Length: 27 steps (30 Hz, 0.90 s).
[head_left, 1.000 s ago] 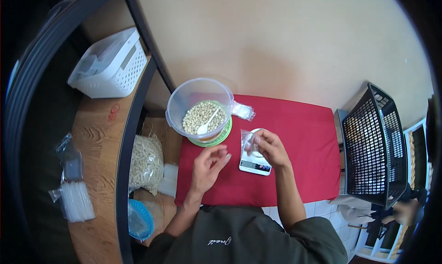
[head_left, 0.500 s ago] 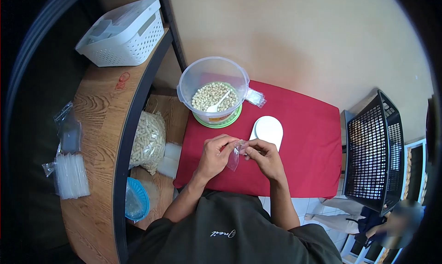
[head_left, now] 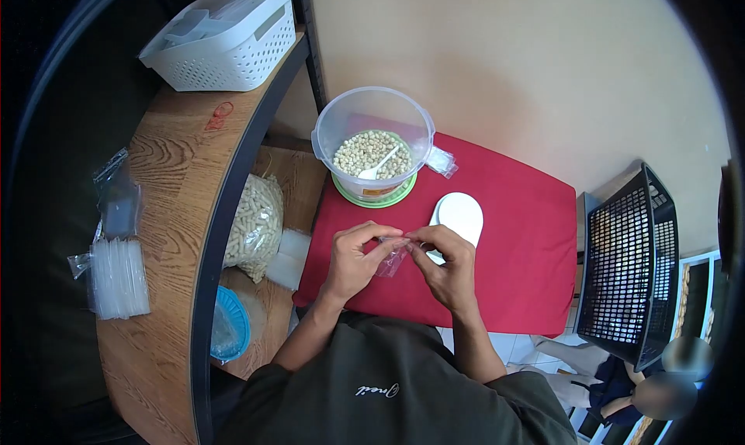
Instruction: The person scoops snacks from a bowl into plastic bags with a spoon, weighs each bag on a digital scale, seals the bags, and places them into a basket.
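Between my two hands, over the front of the red-covered table, hangs a small clear plastic bag (head_left: 391,262). My left hand (head_left: 358,260) pinches one side of its top edge, and my right hand (head_left: 445,265) pinches the other. A white scale (head_left: 461,215) lies just beyond my right hand, partly hidden by it. Behind my hands stands a clear tub (head_left: 372,103) on a green base, holding pale round pieces (head_left: 363,152) and a white spoon (head_left: 378,166). A packet of clear bags (head_left: 441,162) lies right of the tub.
On the left, a wooden shelf (head_left: 174,204) holds a white basket (head_left: 225,53) and plastic sleeves (head_left: 119,280). Below are a bag of pale pieces (head_left: 256,226) and a blue basket (head_left: 233,325). At right stands a black crate (head_left: 625,263); people (head_left: 613,391) sit beyond it.
Both hands have come together on the bag, which my right hand held over the scale earlier. The view has shifted, and a second person shows more at the lower right.
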Each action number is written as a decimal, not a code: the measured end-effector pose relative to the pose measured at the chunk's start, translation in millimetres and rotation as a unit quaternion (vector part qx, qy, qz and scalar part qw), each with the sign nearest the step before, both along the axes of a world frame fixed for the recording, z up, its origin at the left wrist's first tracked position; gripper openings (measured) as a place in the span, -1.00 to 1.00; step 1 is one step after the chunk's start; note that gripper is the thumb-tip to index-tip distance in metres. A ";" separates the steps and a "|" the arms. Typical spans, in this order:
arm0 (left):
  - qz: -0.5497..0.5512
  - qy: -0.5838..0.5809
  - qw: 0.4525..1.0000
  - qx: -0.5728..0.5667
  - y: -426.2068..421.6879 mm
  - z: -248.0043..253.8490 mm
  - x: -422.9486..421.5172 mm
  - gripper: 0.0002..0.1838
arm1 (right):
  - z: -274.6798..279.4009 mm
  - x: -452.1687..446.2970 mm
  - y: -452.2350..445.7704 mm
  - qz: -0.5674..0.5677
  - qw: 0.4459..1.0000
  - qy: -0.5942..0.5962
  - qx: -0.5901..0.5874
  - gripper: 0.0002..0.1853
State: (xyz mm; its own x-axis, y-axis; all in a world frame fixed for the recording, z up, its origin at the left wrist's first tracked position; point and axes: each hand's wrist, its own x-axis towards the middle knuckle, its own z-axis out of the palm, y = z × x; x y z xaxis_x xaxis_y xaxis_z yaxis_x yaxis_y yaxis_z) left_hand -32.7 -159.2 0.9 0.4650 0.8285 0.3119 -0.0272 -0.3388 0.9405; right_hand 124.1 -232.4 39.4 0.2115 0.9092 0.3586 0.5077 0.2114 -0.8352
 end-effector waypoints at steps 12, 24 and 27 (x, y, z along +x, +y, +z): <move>-0.086 -0.088 0.966 -0.227 0.5 -8.2 -14.3 -0.90 | -1.7 1.7 -1.0 0.031 0.995 0.080 -0.047 -0.78; -0.136 -0.126 0.953 -0.241 2.2 -6.8 -20.4 -0.92 | 18.4 6.0 -0.9 0.131 0.988 -0.074 -0.027 -0.81; -0.191 -0.077 0.959 -0.193 8.4 -4.6 -28.8 -0.92 | 20.5 9.6 0.1 0.200 0.971 -0.021 -0.126 -0.81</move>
State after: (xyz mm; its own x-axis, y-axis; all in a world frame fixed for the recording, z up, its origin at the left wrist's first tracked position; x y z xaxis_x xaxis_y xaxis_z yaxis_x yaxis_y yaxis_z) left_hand -61.5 -150.7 -3.7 0.7302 0.6750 0.1059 -0.2293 0.0961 0.9686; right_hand 133.6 -232.3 59.9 -0.1867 0.9757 0.1146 0.4613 0.1900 -0.8666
